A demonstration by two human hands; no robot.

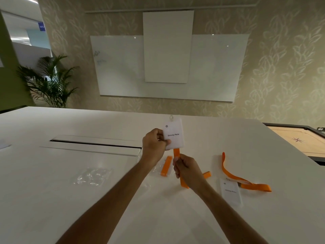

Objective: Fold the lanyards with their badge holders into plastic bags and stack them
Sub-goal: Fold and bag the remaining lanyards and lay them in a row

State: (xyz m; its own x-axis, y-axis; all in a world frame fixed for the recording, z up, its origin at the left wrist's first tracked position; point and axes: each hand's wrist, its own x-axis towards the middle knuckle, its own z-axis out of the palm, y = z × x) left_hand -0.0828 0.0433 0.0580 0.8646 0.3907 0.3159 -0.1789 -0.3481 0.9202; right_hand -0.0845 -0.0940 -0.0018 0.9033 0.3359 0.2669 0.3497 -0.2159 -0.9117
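While the left hand (154, 143) pinches the "Skinny Pete" badge holder (174, 136), right-hand fingers (177, 162) pinch its orange lanyard (176, 153).

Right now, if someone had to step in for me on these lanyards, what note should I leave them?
Left hand pinches the raised badge holder by its left edge.
Right hand grips that badge's folded orange lanyard just below it.
On the table: a second badge holder with its lanyard loose at right, empty plastic bags at left, and a folded orange lanyard under the hands, apparently in plastic.
Left: finish folding the held set, bag it, do the loose one, stack.
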